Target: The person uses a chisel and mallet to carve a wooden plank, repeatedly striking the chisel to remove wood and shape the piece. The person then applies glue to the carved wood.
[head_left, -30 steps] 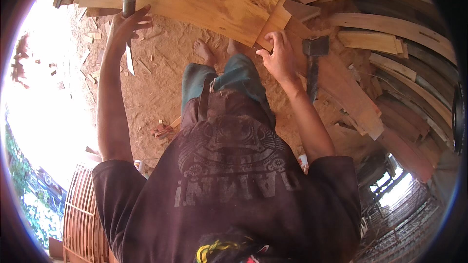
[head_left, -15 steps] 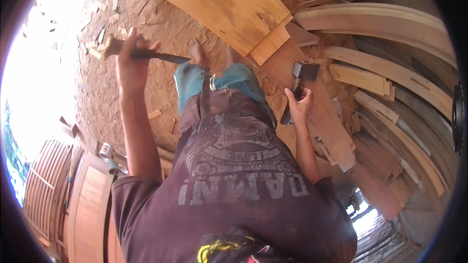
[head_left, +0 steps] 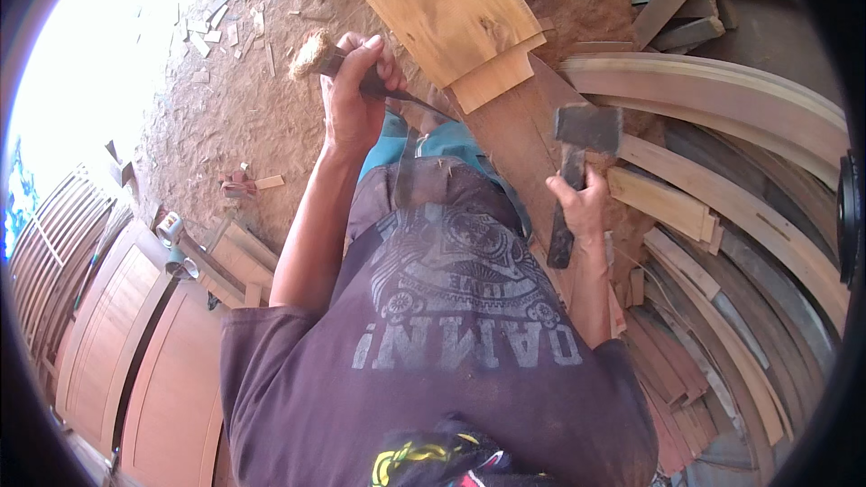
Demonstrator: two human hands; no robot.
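Observation:
My left hand (head_left: 354,108) is closed round a chisel (head_left: 332,60). Its frayed, mushroomed handle end sticks out to the left, and the thin dark blade slants down to the right toward the stepped end of a broad light-brown plank (head_left: 442,9). Whether the tip touches wood I cannot tell. On the right, my right hand (head_left: 585,206) grips a hammer (head_left: 588,130) by its dark handle, the blocky head upward and the handle's lower end beside my wrist. A long reddish board (head_left: 532,131) lies beneath the plank's end, between my hands.
Curved timber pieces (head_left: 704,95) and more boards (head_left: 667,203) are stacked at the right. Wood scraps (head_left: 212,36) litter the sandy ground at the upper left. Panelled doors (head_left: 113,316) and a white can (head_left: 169,225) stand at the lower left.
The left hand with the chisel has come right and up, nearer the plank's end. My right hand has raised the hammer slightly and turned it upright. The view has shifted too.

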